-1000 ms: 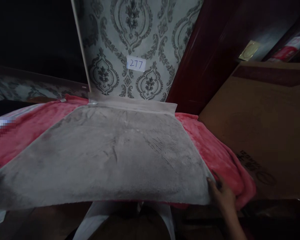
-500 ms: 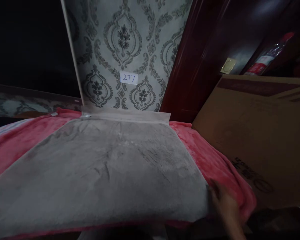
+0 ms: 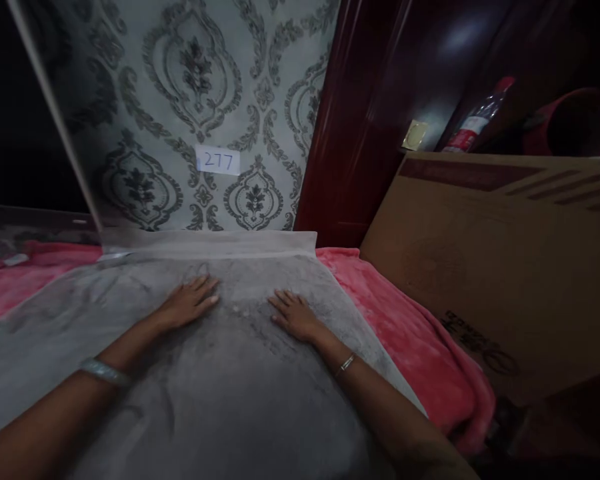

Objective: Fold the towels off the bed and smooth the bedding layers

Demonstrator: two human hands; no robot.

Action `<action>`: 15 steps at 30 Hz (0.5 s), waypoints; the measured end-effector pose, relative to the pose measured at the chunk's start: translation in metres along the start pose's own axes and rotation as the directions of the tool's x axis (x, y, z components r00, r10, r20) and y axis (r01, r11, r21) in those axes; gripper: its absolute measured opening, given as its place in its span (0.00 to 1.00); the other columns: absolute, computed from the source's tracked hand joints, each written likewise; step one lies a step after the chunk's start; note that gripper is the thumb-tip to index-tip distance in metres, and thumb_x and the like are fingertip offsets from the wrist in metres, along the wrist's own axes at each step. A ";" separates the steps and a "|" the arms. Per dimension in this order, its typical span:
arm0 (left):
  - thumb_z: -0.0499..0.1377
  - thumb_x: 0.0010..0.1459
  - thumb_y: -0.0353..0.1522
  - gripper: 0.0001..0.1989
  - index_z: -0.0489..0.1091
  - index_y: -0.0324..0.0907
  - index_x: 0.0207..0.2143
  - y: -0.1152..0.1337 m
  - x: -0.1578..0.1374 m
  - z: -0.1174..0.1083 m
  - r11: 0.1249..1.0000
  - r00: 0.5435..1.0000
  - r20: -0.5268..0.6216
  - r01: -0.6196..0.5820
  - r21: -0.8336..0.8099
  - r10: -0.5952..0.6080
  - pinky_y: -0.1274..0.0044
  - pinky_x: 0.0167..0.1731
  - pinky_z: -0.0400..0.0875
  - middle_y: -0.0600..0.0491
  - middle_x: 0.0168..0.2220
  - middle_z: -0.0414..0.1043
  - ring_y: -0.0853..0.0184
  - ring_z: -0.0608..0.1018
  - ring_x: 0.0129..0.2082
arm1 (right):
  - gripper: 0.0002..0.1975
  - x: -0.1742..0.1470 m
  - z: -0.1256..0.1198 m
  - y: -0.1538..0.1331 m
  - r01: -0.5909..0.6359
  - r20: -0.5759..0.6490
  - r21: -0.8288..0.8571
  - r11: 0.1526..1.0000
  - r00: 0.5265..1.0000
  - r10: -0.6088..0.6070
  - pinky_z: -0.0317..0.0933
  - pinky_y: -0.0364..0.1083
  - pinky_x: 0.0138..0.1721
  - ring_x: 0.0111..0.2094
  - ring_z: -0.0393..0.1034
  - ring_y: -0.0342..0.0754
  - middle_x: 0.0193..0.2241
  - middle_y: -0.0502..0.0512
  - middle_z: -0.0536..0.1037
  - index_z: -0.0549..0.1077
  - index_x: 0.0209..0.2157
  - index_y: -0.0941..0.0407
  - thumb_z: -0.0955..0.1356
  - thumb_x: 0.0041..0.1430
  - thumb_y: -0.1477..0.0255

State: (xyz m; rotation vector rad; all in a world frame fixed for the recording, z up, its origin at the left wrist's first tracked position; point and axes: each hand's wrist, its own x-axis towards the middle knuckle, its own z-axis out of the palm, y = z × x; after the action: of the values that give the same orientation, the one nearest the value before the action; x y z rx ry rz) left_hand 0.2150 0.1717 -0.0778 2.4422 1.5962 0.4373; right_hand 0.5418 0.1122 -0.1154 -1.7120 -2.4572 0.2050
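Note:
A grey plush cloth (image 3: pixel 220 387), pale along its far edge, lies spread over a pink plush blanket (image 3: pixel 405 320). My left hand (image 3: pixel 189 303) rests flat on the grey cloth's far half, fingers stretched out. To its right, my right hand (image 3: pixel 295 315) also lies palm down on the cloth with its fingers apart. Neither hand holds anything. A few creases and darker brushed marks show in the cloth around both hands. The pink blanket shows at the left and right sides of the grey cloth.
A large cardboard box (image 3: pixel 480 267) stands close on the right, with a red-capped plastic bottle (image 3: pixel 475 123) behind it. At the back are a patterned wall with a paper label (image 3: pixel 219 160) reading 277 and a dark red wooden panel (image 3: pixel 340 133). A black screen (image 3: pixel 20 133) stands at left.
My right hand has moved from the cloth's near right edge onto its far middle. My left hand has come into view beside it. The view has shifted right.

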 end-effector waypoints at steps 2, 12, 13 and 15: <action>0.46 0.63 0.49 0.35 0.58 0.45 0.69 -0.004 0.019 0.022 0.996 0.998 0.067 -0.018 0.091 0.012 0.50 0.67 0.45 0.44 0.72 0.48 0.49 0.52 0.72 | 0.31 0.004 -0.010 0.019 -0.027 0.008 -0.019 0.999 1.000 0.027 0.39 0.60 0.68 0.72 0.41 0.55 0.73 0.53 0.50 0.53 0.71 0.43 0.58 0.71 0.52; 0.45 0.65 0.49 0.34 0.56 0.48 0.70 -0.021 0.020 0.054 0.986 0.999 0.015 -0.030 0.162 0.028 0.50 0.69 0.41 0.46 0.73 0.47 0.50 0.50 0.73 | 0.26 0.032 -0.041 0.127 -0.582 -0.177 -0.066 0.810 0.806 0.565 0.50 0.62 0.63 0.68 0.51 0.60 0.69 0.58 0.61 0.63 0.67 0.51 0.57 0.72 0.61; 0.45 0.65 0.49 0.34 0.56 0.48 0.70 -0.018 0.019 0.051 0.987 1.000 0.021 -0.023 0.160 0.020 0.50 0.69 0.41 0.46 0.73 0.47 0.50 0.50 0.73 | 0.25 0.040 -0.042 0.129 -0.592 -0.196 -0.064 0.803 0.797 0.572 0.51 0.62 0.62 0.68 0.53 0.62 0.67 0.61 0.63 0.67 0.65 0.54 0.57 0.71 0.63; 0.45 0.65 0.48 0.34 0.56 0.47 0.70 -0.013 0.016 0.047 0.986 0.999 0.031 -0.017 0.164 0.012 0.49 0.68 0.42 0.46 0.73 0.48 0.49 0.51 0.73 | 0.23 0.057 -0.044 0.129 -0.597 -0.241 -0.056 0.800 0.786 0.570 0.51 0.61 0.62 0.66 0.54 0.63 0.64 0.65 0.66 0.72 0.60 0.58 0.58 0.70 0.68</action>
State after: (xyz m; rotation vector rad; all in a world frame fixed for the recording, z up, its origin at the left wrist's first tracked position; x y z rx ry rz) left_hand 0.2263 0.1920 -0.1239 2.5674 1.6647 0.2804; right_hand 0.6494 0.2118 -0.0950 -2.3739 -1.7506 -0.0818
